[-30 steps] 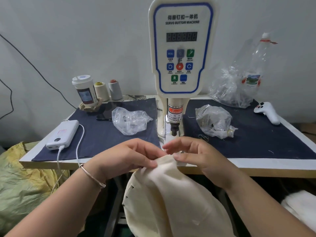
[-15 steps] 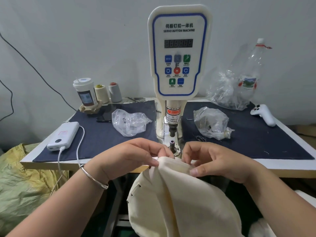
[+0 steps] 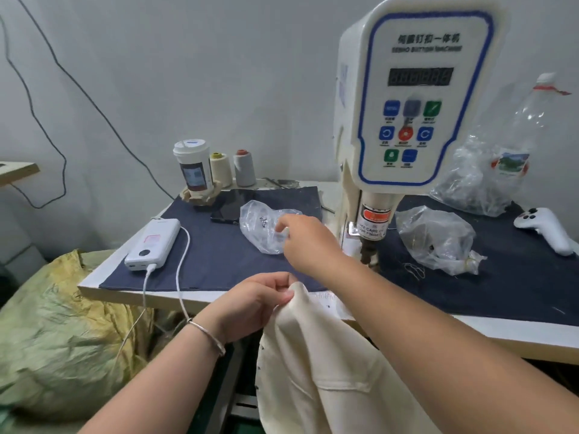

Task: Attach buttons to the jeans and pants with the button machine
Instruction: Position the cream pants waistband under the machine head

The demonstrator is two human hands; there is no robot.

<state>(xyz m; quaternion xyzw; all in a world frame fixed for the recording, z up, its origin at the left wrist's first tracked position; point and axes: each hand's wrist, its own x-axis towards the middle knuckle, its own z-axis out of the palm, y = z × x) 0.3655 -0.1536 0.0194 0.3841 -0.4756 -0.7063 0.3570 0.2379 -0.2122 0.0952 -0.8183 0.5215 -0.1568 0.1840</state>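
Cream pants hang over the table's front edge. My left hand pinches their top fold just in front of the table. My right hand is stretched across to a clear plastic bag holding small metal buttons on the dark cloth, its fingers at the bag's right side; whether it holds anything is hidden. The white servo button machine stands at centre right, its press head just right of my right hand.
A white power bank with cable lies left on the table. A cup, two thread spools and a phone sit behind. More plastic bags, a bottle and a white controller sit right. A yellow-green sack lies left.
My right hand let go of the pants and reached left and forward to the button bag. The left hand keeps its grip on the fold. The view swung left.
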